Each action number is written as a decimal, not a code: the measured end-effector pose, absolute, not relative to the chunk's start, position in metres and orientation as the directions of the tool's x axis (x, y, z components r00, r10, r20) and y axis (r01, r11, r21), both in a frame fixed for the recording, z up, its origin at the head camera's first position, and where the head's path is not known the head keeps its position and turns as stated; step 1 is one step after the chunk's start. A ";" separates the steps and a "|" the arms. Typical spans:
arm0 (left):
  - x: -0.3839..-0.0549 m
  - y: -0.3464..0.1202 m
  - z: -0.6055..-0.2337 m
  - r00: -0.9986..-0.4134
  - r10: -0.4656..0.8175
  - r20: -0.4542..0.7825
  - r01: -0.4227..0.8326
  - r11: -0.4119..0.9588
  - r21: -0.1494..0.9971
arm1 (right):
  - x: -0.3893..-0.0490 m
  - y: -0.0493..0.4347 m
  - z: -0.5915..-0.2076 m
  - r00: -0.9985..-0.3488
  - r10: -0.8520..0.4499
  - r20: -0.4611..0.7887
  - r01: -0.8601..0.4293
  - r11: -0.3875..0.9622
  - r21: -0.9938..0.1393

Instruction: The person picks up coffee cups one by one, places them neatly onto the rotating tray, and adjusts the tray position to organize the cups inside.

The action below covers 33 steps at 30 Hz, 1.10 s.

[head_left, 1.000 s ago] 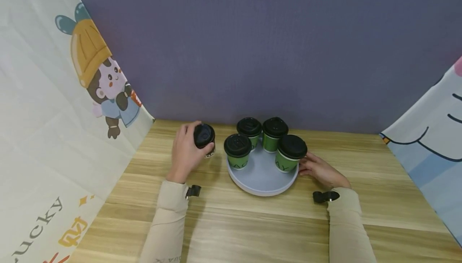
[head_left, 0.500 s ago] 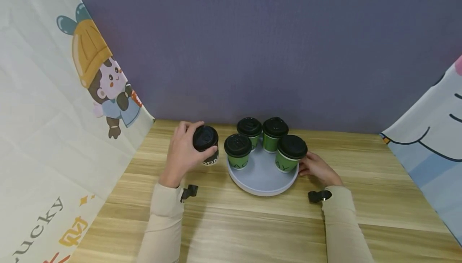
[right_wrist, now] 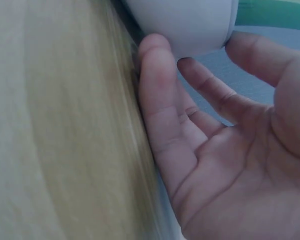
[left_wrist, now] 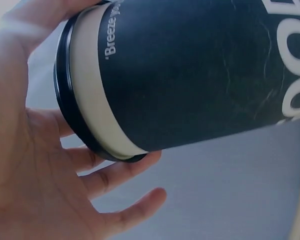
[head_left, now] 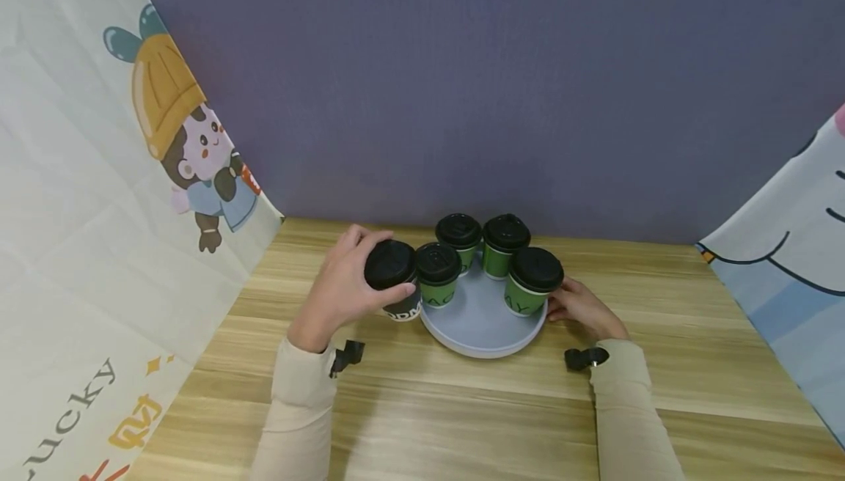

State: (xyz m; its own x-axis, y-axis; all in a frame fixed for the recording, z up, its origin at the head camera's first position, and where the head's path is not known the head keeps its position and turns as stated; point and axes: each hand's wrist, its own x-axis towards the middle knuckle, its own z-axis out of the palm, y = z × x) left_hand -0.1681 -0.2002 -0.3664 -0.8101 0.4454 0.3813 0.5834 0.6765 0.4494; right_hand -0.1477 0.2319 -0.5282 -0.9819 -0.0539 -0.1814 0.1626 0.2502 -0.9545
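My left hand [head_left: 346,287] grips a black paper coffee cup [left_wrist: 190,70] near its black lid [head_left: 389,264], thumb on the near side and fingers behind. White letters show on the cup's side. It is at the left rim of a round pale turntable-like tray [head_left: 485,331], close against a green cup [head_left: 438,292]; whether they touch cannot be told. At the tray's right side, my right hand [head_left: 587,311] holds the rim [right_wrist: 190,25] between thumb and fingers. Three more lidded green cups stand on the tray: back left [head_left: 466,257], back right [head_left: 495,261], right [head_left: 524,299].
A wood-grain table [head_left: 462,415] bears everything. Behind it rises a plain dark purple-grey panel [head_left: 475,85]. A printed white cloth [head_left: 72,195] hangs at the left, another printed cloth [head_left: 792,268] at the right.
My left hand has carried the black cup rightward and nearer to me, up to the tray's left rim. The right hand keeps its place at the tray; its wrist has shifted slightly left.
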 end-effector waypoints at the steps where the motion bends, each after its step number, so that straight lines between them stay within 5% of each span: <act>1: -0.167 -0.199 -0.366 -0.805 0.454 0.381 0.591 0.672 0.446 | -0.148 0.232 -0.529 -0.982 -0.057 -0.181 0.162 0.247 -0.955; 33: -0.139 -0.113 -0.394 -0.613 0.632 0.475 0.786 0.548 0.286 | -0.147 0.242 -0.533 -0.978 -0.132 -0.162 0.133 0.199 -0.971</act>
State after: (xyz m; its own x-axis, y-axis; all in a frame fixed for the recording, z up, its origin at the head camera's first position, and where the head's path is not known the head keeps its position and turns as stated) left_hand -0.1391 -0.1134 -0.3945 -0.6127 0.6320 0.4745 0.7864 0.5476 0.2859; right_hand -0.1466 0.2418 -0.5326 -0.9780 -0.1322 -0.1616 0.1334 0.1995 -0.9708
